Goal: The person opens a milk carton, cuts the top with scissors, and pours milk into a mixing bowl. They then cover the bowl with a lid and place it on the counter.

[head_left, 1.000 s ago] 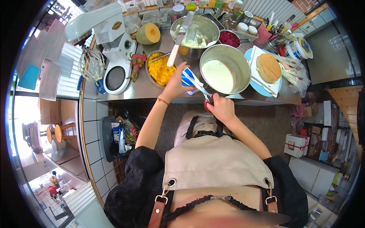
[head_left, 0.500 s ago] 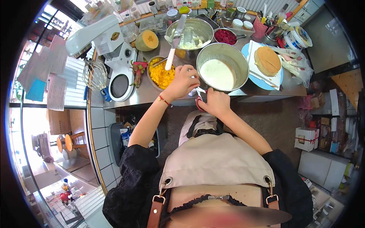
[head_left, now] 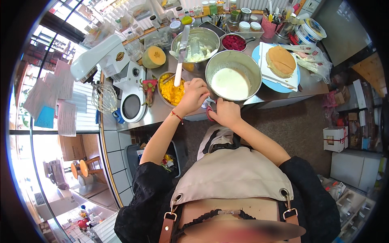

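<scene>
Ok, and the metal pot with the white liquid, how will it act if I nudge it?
The metal pot probably has some weight to it, since a broad pool of white liquid covers its bottom. That liquid would likely slosh, though the bare wall above it should contain a gentle push. Its smooth-looking metal may feel slippery.

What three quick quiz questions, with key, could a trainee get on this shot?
1. Short answer: Which hand holds the red-handled scissors?
2. True or false: The stand mixer stands left of the halved melon in the picture.
3. Fill in: The round cake sits on a white board, over a round base coloured ____.

Key:
1. The right hand.
2. True.
3. Blue.
</scene>
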Demonstrator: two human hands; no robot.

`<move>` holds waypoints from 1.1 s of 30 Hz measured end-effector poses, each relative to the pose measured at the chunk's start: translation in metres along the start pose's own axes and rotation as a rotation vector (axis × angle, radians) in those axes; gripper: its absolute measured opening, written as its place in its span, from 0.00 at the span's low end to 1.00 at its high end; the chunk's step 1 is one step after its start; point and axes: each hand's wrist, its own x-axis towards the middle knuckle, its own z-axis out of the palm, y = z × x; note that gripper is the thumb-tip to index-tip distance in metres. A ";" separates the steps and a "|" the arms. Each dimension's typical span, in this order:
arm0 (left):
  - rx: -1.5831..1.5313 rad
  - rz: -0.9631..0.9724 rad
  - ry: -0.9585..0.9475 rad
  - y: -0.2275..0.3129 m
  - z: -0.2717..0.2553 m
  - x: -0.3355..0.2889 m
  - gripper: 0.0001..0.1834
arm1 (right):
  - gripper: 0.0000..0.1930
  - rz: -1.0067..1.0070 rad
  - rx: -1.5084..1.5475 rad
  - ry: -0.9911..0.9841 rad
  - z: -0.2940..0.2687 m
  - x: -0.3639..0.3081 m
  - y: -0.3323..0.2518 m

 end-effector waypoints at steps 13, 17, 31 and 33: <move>0.036 -0.045 0.041 0.007 0.001 0.004 0.05 | 0.22 -0.047 0.022 0.092 -0.014 -0.003 0.000; 0.063 -0.014 0.033 0.009 -0.001 0.002 0.06 | 0.24 0.002 0.044 -0.019 -0.021 0.005 -0.010; -0.034 -0.157 0.441 -0.001 -0.005 0.018 0.05 | 0.20 -0.008 -0.006 -0.010 0.002 -0.009 0.013; -0.107 -0.201 0.506 0.005 -0.013 0.019 0.05 | 0.21 0.011 0.045 -0.027 -0.010 -0.010 0.015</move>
